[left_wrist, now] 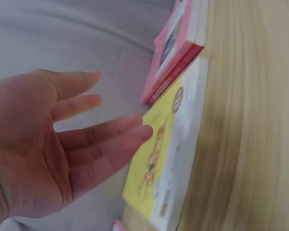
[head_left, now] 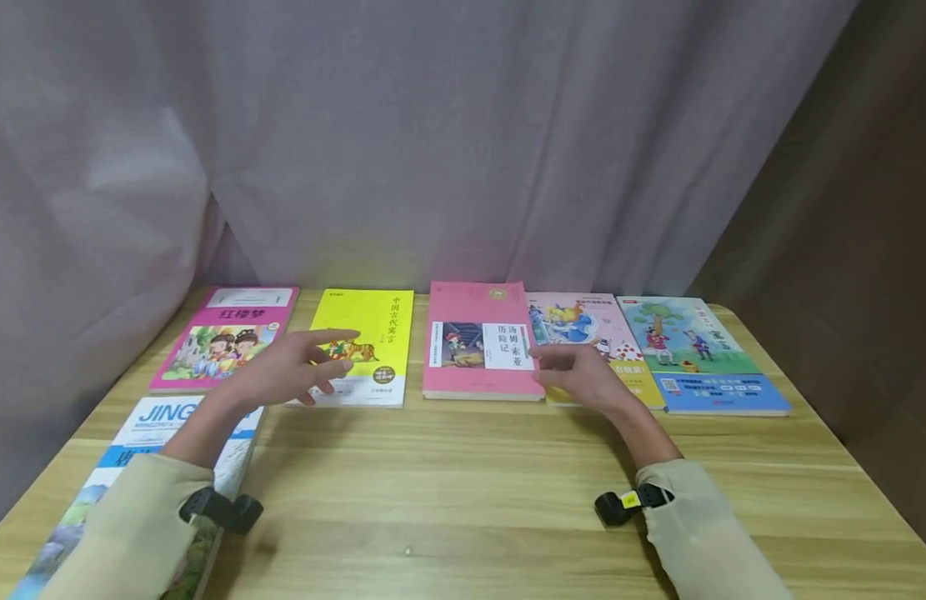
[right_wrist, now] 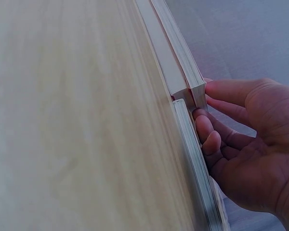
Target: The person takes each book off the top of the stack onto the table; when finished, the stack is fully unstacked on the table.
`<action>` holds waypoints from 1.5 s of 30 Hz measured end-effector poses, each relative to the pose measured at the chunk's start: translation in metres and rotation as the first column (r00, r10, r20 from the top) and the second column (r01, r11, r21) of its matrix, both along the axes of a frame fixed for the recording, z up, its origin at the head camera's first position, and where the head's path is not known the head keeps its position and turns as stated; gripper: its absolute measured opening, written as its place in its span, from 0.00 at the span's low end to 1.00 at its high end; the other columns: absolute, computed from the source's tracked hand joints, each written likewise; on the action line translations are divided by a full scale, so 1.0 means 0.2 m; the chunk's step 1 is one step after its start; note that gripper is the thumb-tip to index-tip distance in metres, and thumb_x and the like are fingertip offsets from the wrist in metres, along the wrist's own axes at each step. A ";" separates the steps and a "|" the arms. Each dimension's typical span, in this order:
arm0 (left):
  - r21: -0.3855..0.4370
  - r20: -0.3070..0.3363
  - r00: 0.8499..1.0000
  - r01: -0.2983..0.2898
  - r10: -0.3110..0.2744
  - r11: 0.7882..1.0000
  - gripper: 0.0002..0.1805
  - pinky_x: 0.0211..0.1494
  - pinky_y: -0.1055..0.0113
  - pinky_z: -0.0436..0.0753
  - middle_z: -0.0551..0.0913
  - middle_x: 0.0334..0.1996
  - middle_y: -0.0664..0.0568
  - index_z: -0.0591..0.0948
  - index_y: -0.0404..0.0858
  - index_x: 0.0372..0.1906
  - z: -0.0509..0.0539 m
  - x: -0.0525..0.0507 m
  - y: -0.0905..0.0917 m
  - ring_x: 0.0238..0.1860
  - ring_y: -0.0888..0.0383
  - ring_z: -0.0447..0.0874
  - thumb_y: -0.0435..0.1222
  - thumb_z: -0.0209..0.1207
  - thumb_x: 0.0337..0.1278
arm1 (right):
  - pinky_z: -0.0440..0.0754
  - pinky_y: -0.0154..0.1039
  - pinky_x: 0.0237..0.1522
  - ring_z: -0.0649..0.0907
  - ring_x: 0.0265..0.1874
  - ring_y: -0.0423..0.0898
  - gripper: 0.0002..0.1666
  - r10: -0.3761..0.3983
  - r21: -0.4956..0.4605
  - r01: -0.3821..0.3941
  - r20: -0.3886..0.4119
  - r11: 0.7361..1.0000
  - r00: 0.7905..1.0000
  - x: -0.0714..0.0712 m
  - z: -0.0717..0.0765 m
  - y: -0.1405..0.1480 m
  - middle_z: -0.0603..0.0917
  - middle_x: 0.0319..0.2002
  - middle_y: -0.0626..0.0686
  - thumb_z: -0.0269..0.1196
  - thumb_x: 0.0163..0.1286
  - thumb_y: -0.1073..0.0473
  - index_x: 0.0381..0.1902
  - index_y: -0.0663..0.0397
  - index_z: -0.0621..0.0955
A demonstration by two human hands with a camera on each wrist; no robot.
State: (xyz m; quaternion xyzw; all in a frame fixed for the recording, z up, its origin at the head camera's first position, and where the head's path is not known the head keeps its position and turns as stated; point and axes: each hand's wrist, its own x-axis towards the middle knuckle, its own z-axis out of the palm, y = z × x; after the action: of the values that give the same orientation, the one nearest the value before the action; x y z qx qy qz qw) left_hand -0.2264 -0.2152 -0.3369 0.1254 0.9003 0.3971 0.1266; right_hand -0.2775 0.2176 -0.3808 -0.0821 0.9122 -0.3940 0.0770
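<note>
At the right edge of a thick pink book (head_left: 470, 304), my right hand (head_left: 586, 379) has its thumb and bent fingers, seeming to pinch that edge. Two thicknesses, one on the other, show along the pink book's near side in the right wrist view. A pale pink and yellow book (head_left: 575, 329) lies beneath this hand, partly hidden. My left hand (head_left: 282, 371) hovers over the left part of a yellow book (head_left: 383, 312), fingers spread and loosely bent, holding nothing. The left wrist view shows the yellow book (left_wrist: 151, 159) apart from the fingertips.
A magenta book (head_left: 245, 300) lies at the back left, with a larger blue and white book (head_left: 155, 410) under the left forearm. At far right is a green and blue book (head_left: 721, 392). Grey curtain (head_left: 402, 150) hangs behind the wooden table (head_left: 447, 500).
</note>
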 end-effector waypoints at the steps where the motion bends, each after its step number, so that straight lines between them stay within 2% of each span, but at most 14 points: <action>1: 0.024 0.009 1.000 0.008 -0.009 1.000 0.35 0.39 0.59 0.91 0.86 0.56 0.35 0.69 0.44 0.80 -0.01 -0.01 0.02 0.41 0.49 0.91 0.47 0.64 0.74 | 0.81 0.54 0.63 0.82 0.63 0.60 0.29 0.002 -0.001 -0.002 -0.003 1.000 1.000 0.00 0.00 0.00 0.85 0.61 0.63 0.70 0.74 0.53 0.70 0.54 0.81; 6: 0.113 0.064 0.997 0.029 -0.037 0.993 0.36 0.42 0.57 0.92 0.84 0.62 0.34 0.67 0.46 0.81 -0.05 -0.08 0.08 0.42 0.48 0.91 0.45 0.63 0.74 | 0.82 0.51 0.61 0.83 0.61 0.58 0.28 0.008 0.003 -0.008 -0.011 1.000 1.000 0.00 -0.01 -0.01 0.86 0.60 0.61 0.70 0.74 0.54 0.69 0.53 0.82; 10: 0.111 0.093 0.995 0.031 -0.042 0.993 0.36 0.44 0.58 0.92 0.82 0.65 0.35 0.65 0.46 0.82 -0.07 -0.12 0.14 0.42 0.49 0.91 0.46 0.62 0.75 | 0.83 0.51 0.60 0.83 0.61 0.58 0.28 0.010 0.010 -0.010 -0.012 1.000 1.000 0.00 -0.01 -0.01 0.86 0.60 0.61 0.70 0.73 0.53 0.69 0.53 0.82; 19: 0.151 0.104 0.994 0.020 -0.036 0.988 0.34 0.42 0.58 0.92 0.87 0.55 0.37 0.67 0.47 0.82 -0.12 -0.21 0.28 0.39 0.51 0.90 0.43 0.61 0.76 | 0.82 0.53 0.62 0.83 0.61 0.59 0.29 0.003 0.006 -0.003 -0.010 1.000 1.000 0.00 0.00 0.01 0.86 0.60 0.62 0.69 0.74 0.53 0.69 0.53 0.81; 24: 0.146 0.141 0.990 -0.007 -0.013 0.989 0.35 0.39 0.62 0.91 0.87 0.52 0.40 0.67 0.49 0.82 -0.16 -0.25 0.33 0.35 0.52 0.88 0.43 0.62 0.75 | 0.82 0.52 0.61 0.83 0.61 0.58 0.28 0.007 -0.004 -0.007 -0.005 1.000 1.000 0.01 0.00 0.01 0.86 0.60 0.61 0.69 0.74 0.54 0.69 0.53 0.82; 29: 0.131 0.137 0.990 -0.006 -0.012 0.991 0.36 0.34 0.65 0.88 0.88 0.50 0.40 0.67 0.51 0.82 -0.18 -0.27 0.38 0.33 0.53 0.88 0.42 0.64 0.74 | 0.83 0.53 0.61 0.83 0.61 0.58 0.29 0.014 -0.002 -0.014 -0.009 1.000 1.000 0.00 0.00 0.01 0.86 0.60 0.61 0.70 0.74 0.53 0.69 0.52 0.82; 36: 0.119 0.130 0.990 0.039 -0.054 0.992 0.38 0.29 0.68 0.83 0.87 0.45 0.41 0.66 0.52 0.82 -0.19 -0.32 0.45 0.28 0.55 0.85 0.42 0.66 0.71 | 0.82 0.53 0.62 0.83 0.61 0.58 0.28 0.002 -0.002 -0.002 -0.005 1.000 1.000 0.00 0.00 0.01 0.86 0.60 0.60 0.70 0.73 0.53 0.69 0.52 0.82; 45: 0.031 0.111 0.993 0.046 -0.049 0.998 0.48 0.28 0.68 0.82 0.88 0.32 0.44 0.61 0.54 0.84 -0.18 -0.37 0.53 0.26 0.54 0.85 0.48 0.73 0.64 | 0.82 0.53 0.61 0.83 0.60 0.56 0.27 -0.004 0.004 0.004 -0.015 1.000 1.000 0.01 0.00 0.01 0.86 0.58 0.59 0.70 0.73 0.54 0.68 0.51 0.83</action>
State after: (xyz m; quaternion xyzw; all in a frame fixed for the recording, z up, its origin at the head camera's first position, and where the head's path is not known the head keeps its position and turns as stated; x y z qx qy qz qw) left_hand -0.3009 -0.1091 -0.3733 0.1263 0.8828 0.4133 0.1844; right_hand -0.2750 0.2187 -0.3805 -0.0830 0.9138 -0.3915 0.0693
